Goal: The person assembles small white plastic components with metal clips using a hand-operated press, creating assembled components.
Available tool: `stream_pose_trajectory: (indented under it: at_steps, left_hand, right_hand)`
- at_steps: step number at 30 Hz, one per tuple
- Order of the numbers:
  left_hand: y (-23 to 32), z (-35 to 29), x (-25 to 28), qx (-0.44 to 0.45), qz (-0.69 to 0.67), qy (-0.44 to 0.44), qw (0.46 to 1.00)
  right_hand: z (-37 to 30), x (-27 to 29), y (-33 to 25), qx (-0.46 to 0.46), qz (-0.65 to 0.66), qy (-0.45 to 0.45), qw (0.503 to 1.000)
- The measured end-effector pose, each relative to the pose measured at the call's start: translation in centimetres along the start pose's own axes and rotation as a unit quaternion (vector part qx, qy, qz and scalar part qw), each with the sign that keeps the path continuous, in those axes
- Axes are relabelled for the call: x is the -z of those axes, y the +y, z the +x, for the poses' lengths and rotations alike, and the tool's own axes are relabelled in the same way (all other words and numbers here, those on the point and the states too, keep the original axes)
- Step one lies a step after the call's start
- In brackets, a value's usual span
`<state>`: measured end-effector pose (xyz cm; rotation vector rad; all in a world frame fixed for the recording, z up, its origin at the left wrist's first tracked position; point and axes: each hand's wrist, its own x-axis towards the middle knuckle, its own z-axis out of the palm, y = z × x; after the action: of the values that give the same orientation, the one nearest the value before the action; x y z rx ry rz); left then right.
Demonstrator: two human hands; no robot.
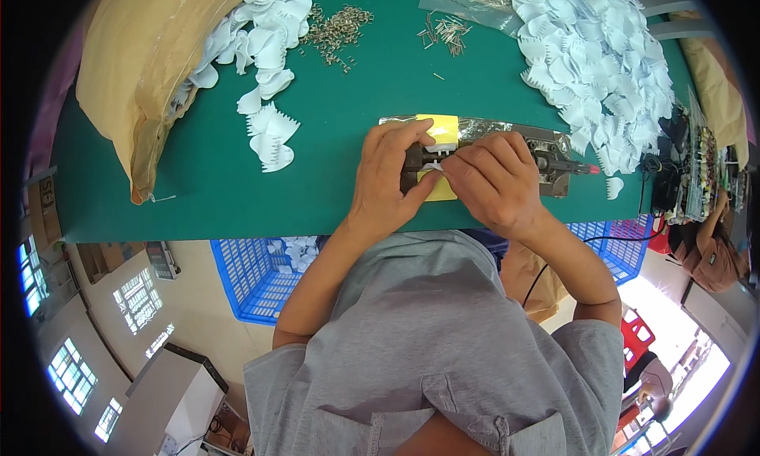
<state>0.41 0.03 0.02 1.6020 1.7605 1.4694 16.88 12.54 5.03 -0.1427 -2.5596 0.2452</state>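
Note:
A metal fixture [554, 151] lies on the green table in front of me, with yellow pads [440, 128] at its left part. Between the pads sit white claw-clip halves [440, 149], mostly covered by my fingers. My left hand [389, 169] curls round them from the left, index finger on the far side and thumb on the near side. From the right, my right hand [497, 175] pinches at the middle of the clip halves; whatever is between its fingertips is too small and hidden to name.
Loose white toothed clip halves [586, 52] are heaped at the far right, others [271, 135] at the left by a brown paper sack [146, 68]. Small metal springs [339, 30] and thin pins [448, 33] lie at the back. Blue baskets [249, 286] stand below the table edge.

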Motion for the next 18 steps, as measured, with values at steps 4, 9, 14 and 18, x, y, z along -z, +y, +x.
stream_pose_trajectory:
  at_steps: [4, 9, 14, 18]
  left_hand:
    - [0.1, 0.1, 0.0, 0.01, -0.014, -0.001, 1.0]
    - [-0.2, 0.1, 0.2, -0.031, 0.005, 0.001, 0.999]
    - [-0.4, -0.5, -0.2, 0.012, -0.012, 0.003, 1.0]
    - [-0.1, -0.4, -0.3, 0.025, -0.024, 0.006, 0.999]
  right_hand:
    - [0.2, 0.0, -0.2, -0.005, -0.003, -0.001, 1.0]
    - [0.0, 0.1, -0.1, -0.013, 0.025, 0.01, 1.0]
    - [0.9, 1.1, 0.4, -0.21, 0.115, 0.012, 0.971]
    - [1.3, 0.8, 1.2, -0.235, 0.199, -0.043, 0.95]
